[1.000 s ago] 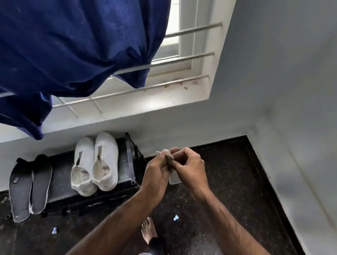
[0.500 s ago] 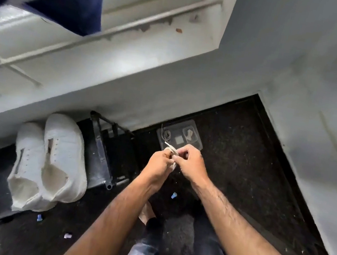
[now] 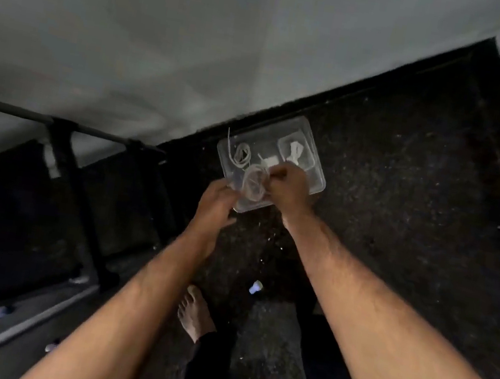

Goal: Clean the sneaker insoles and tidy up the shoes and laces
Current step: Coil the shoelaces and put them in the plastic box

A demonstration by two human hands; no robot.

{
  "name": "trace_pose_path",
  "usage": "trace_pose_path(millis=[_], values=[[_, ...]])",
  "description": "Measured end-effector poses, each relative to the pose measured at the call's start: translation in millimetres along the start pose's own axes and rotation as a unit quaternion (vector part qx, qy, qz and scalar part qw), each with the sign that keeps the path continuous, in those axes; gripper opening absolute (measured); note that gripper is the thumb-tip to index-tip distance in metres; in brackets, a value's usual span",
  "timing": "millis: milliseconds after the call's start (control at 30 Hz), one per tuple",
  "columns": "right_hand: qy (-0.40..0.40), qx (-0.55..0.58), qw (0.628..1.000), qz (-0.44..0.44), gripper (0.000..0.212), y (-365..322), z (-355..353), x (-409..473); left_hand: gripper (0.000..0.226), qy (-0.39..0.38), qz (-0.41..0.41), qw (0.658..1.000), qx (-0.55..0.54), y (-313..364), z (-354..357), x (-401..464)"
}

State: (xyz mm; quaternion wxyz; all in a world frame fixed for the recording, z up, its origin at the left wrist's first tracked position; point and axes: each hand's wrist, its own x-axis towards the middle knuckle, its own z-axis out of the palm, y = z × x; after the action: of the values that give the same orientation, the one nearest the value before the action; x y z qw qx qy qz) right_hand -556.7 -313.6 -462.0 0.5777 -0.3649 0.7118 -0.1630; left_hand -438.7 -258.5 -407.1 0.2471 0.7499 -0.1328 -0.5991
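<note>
A clear plastic tray (image 3: 313,143) lies on the dark floor beside the wall. My right hand (image 3: 288,185) pinches a coiled white lace (image 3: 254,183) low over the tray's near part. My left hand (image 3: 214,206) is at the tray's near left corner, fingers touching the coil; its grip is blurred. Another coiled lace (image 3: 241,153) lies in the tray's left part, and small white pieces (image 3: 294,150) lie in its right compartment. The sneakers and insoles are out of view.
A black rack with metal bars (image 3: 62,146) stands on the left against the white wall (image 3: 169,29). My bare foot (image 3: 195,311) is on the speckled floor below my arms. A small blue-white scrap (image 3: 255,287) lies near it.
The view has dropped from window and sneakers to the floor. Both hands moved down with the lace, from in front of me to just over the clear tray.
</note>
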Motion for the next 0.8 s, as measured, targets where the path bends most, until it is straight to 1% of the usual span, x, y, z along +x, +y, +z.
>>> trace_pose_path(millis=[33, 100, 133, 233, 300, 367, 433, 600, 733, 800], values=[[0.007, -0.008, 1.0, -0.008, 0.014, 8.6, 7.3, 15.5, 0.031, -0.006, 0.002, 1.0, 0.005, -6.2, 4.4, 23.2], [0.019, -0.02, 0.999, -0.019, 0.015, 21.7, 20.4, 43.5, 0.012, -0.01, 0.003, 1.0, -0.005, -14.8, 12.6, 65.2], [0.021, -0.027, 0.999, -0.027, 0.015, 28.1, 27.4, 56.7, 0.012, -0.009, 0.006, 1.0, 0.0, -18.7, 15.5, 85.0], [0.03, -0.058, 0.997, -0.051, 0.015, 46.4, 45.9, 95.1, 0.026, -0.001, 0.03, 0.999, 0.032, -31.0, 25.6, 134.9], [0.036, -0.09, 0.993, -0.07, 0.016, 55.0, 55.6, 117.1, 0.026, 0.001, 0.035, 0.999, 0.016, -44.1, 30.5, 161.1], [0.051, -0.149, 0.984, -0.084, 0.026, 60.9, 63.3, 136.2, 0.024, -0.004, 0.036, 0.999, -0.004, -54.9, 36.4, 179.3], [0.065, -0.214, 0.97, -0.1, 0.027, 65.7, 70.7, 151.4, 0.026, -0.014, 0.04, 0.999, -0.026, -63.5, 42.1, 194.7], [0.095, -0.273, 0.946, -0.148, 0.022, 67.1, 87.4, 171.2, 0.018, 0.004, 0.05, 0.996, -0.078, -67.9, 45.8, 215.3], [0.119, -0.294, 0.936, -0.155, 0.022, 59.2, 98.2, 179.6, 0.026, 0.0, 0.061, 0.994, -0.094, -64.3, 43.0, 222.0], [0.118, -0.318, 0.928, -0.153, 0.026, 55.5, 100.3, 181.8, 0.024, -0.004, 0.06, 0.993, -0.103, -62.8, 40.2, 223.9]])
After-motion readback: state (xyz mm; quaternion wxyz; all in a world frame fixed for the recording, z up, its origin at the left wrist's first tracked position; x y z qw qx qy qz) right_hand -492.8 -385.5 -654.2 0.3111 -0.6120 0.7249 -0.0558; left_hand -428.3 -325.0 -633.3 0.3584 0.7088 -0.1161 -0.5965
